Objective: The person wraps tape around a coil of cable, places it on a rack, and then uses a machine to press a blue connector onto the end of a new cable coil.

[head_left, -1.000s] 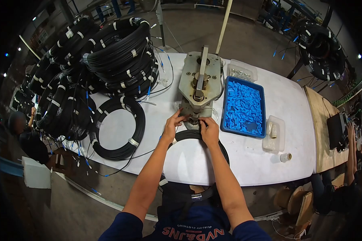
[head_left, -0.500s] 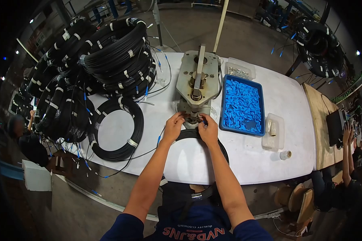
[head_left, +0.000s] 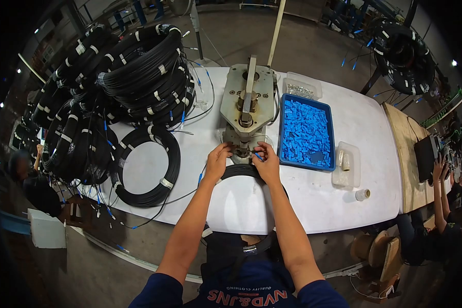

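Note:
At the base of a metal bench press, both hands work close together, one on each side. My left hand has its fingers closed at the press's lower part; what they hold is hidden. My right hand pinches a small blue connector piece, which is partly covered by the fingers. Just below the hands, a coil of black cable lies on the white table, partly hidden by my right forearm.
To the right stand a blue tray full of small blue parts, a clear box and a small roll. Stacked black cable coils fill the left, with a single coil lying nearer. Another person's hands show far right.
The view has shifted slightly. My right hand's fingers have opened out a little, and the blue piece shows more clearly between them. Both hands stay at the press base.

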A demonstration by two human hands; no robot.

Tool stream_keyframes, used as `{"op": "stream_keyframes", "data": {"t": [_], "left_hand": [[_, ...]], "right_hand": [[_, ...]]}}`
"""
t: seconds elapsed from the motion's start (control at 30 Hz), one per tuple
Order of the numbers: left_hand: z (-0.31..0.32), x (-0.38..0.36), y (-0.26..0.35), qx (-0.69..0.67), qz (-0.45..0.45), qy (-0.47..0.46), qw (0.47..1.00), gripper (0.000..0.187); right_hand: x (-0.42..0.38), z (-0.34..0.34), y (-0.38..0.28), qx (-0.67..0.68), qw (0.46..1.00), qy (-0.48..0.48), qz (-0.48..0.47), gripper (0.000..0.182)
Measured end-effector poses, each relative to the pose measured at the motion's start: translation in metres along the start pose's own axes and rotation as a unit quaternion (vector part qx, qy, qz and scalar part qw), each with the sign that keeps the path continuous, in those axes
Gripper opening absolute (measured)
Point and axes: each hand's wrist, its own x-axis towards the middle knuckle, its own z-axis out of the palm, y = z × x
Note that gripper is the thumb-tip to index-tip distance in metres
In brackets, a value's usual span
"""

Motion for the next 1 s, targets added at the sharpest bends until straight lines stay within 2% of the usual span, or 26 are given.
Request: {"op": "stream_keyframes", "data": {"t": [0.07,0.1,0.17,0.27,0.33,0.43,0.77,0.87,1.0], "left_hand": [[0.001,0.000,-0.001,-0.002,-0.005,-0.003,1.000,0.041],[0.002,0.000,-0.003,-0.003,0.005,-0.003,1.000,0.039],[0.003,0.001,-0.005,-0.002,0.016,-0.003,1.000,0.038],[0.007,-0.001,0.003,0.053,0.014,0.008,0.998,0.032],[0.008,-0.002,0.004,0.169,0.056,0.027,0.984,0.026],[0.012,0.000,0.005,0.230,0.106,0.046,0.966,0.022],[0.013,0.000,0.006,0.259,0.111,0.061,0.958,0.023],[0.011,-0.001,0.004,0.250,0.079,0.040,0.964,0.025],[0.010,0.000,-0.002,0.211,0.066,0.033,0.975,0.026]], "right_hand": [[0.001,0.002,0.003,-0.042,0.999,0.001,0.006,0.031],[0.000,0.002,-0.002,-0.042,0.999,0.001,0.006,0.031],[-0.001,0.001,-0.011,-0.113,0.992,0.014,-0.056,0.017],[0.000,0.000,-0.015,-0.162,0.985,0.002,-0.059,0.016],[0.000,0.002,-0.010,-0.161,0.985,0.003,-0.069,0.015],[0.000,0.001,-0.009,-0.158,0.984,0.003,-0.078,0.014],[-0.002,0.003,-0.024,-0.150,0.987,-0.002,-0.050,0.022],[-0.003,0.001,-0.026,-0.153,0.987,-0.010,-0.040,0.023],[-0.001,0.000,-0.012,-0.148,0.986,-0.009,-0.072,0.021]]}}
